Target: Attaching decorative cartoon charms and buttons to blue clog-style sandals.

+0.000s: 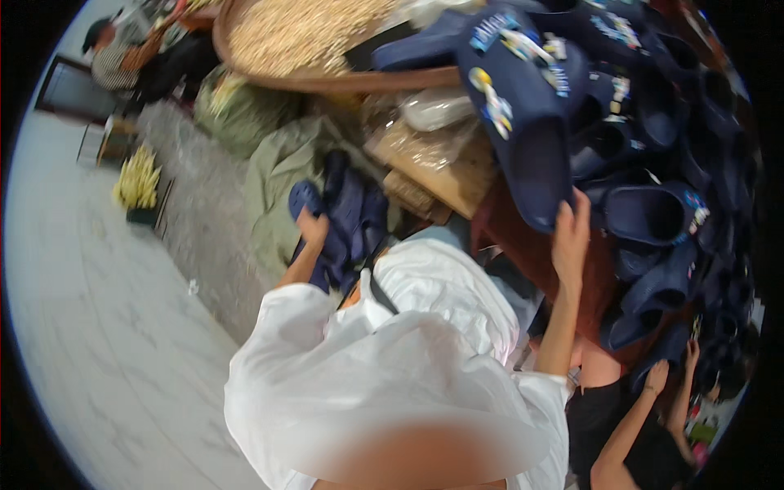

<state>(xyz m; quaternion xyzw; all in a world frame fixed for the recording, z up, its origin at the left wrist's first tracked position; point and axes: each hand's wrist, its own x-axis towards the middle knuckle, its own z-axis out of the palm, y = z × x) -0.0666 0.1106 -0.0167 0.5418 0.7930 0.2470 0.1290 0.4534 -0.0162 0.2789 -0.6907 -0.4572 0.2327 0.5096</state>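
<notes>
My right hand [571, 238] grips the heel end of a navy clog [535, 167] with colourful charms on its upper; its toe points up toward the round tray. Lower down at the left, my left hand [314, 227] is closed on a plain navy clog [305, 196]. Beside it, more plain navy clogs [349, 214] lie on a green sack [282, 167]. A large heap of navy clogs [648, 214], several with charms, fills the right side next to my right hand.
Beyond my hands stands a round brown tray [351, 80] of small beige pieces. Clear plastic bags [429, 122] lie on a brown board [461, 175]. At the lower right a co-worker's hand [657, 376] touches the heap. Another person [122, 65] sits far left, near a yellow bunch [137, 178].
</notes>
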